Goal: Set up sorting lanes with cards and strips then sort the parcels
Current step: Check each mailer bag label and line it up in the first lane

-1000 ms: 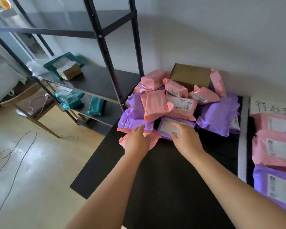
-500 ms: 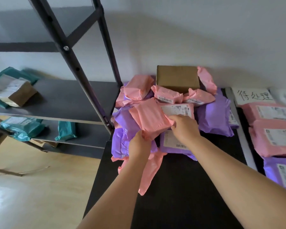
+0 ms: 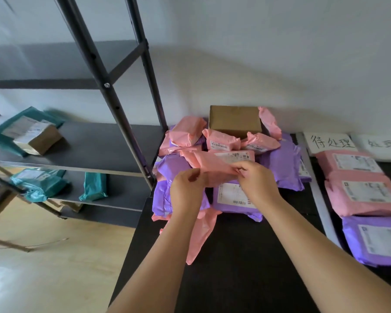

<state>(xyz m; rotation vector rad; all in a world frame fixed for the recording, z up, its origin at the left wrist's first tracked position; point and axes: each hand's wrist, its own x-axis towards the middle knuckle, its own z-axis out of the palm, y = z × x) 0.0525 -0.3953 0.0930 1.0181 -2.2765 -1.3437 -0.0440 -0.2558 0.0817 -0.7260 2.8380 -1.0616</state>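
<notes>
Parcels, cards and strip by count

Heaped far centre: at least six pink parcels (image 3: pixel 186 132), at least four purple parcels (image 3: pixel 282 170), with overlap hiding any more, and one brown cardboard box (image 3: pixel 235 119). At right: two more pink, one more purple, two handwritten white cards (image 3: pixel 330 142) and one white strip (image 3: pixel 316 190). On the left shelving (image 3: pixel 104 143): at least three teal parcels (image 3: pixel 37 184) and one labelled box (image 3: pixel 41 142).
</notes>
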